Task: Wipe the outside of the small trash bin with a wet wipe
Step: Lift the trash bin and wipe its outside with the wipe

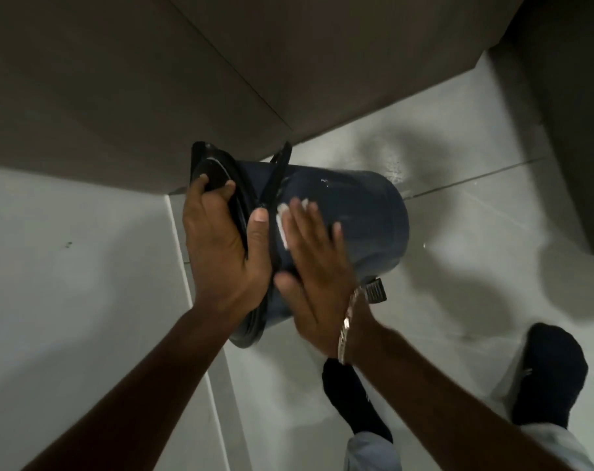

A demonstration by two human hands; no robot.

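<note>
The small dark blue trash bin (363, 212) is tipped on its side above the floor, its black lid (214, 175) pointing left and its base to the right. My left hand (220, 246) grips the bin's rim and lid edge, thumb across the black band. A white wet wipe (283, 229) lies pressed on the bin's side wall under the flat fingers of my right hand (316, 277); only a strip of the wipe shows. A black pedal (376, 289) sticks out below the bin near my right wrist.
Pale tiled floor (84, 266) spreads below. A brown wall or cabinet (118, 79) rises behind the bin, and another dark panel (577, 130) stands at the right. My two feet in dark socks (554, 372) stand at the lower right.
</note>
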